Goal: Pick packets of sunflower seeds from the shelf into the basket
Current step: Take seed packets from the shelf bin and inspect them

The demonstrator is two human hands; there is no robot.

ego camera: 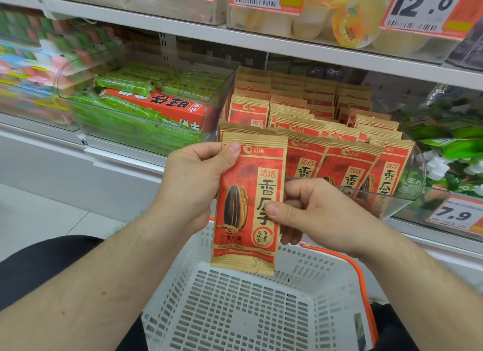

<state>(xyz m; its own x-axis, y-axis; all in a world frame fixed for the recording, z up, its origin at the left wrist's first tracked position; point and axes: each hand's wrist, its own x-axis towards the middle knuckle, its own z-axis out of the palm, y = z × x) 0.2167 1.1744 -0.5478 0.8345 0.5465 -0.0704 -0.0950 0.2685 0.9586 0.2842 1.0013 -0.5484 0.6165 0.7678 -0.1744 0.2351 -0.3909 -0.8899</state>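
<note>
Both hands hold one sunflower seed packet (248, 206) upright above the white basket (183, 285): left hand (193, 183) pinching its ten o'clock corner, right hand (313, 214) pinching its three o'clock edge. More packets (347, 165) wait on the shelf. Next, probably lowering and releasing it into the basket.

A red and tan packet (248, 201) with a printed black seed hangs upright above the white slotted basket (235, 311), its bottom edge just over the far rim. More matching packets (339, 141) stand upright in rows in a clear shelf bin (407, 191).
</note>
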